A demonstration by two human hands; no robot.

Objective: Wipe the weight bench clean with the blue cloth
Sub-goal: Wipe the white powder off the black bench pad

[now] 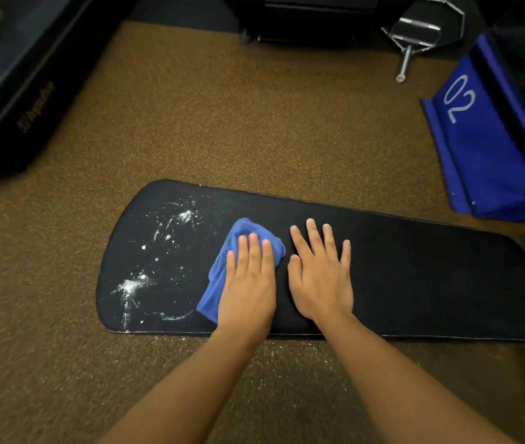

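The black weight bench pad (414, 270) lies across the lower middle of the view. White powder smears (133, 285) cover its left end. A crumpled blue cloth (222, 261) rests on the pad just right of the powder. My left hand (250, 280) presses flat on top of the cloth, fingers together and pointing away from me. My right hand (322, 274) lies flat on the bare pad right beside it, fingers spread, holding nothing.
Brown speckled floor (222, 116) surrounds the bench, with white dust on it below the pad's near edge. A black padded box (14, 91) sits at the far left. A blue box marked 02 (485, 139) stands at right. Metal handles (414, 40) lie at the back.
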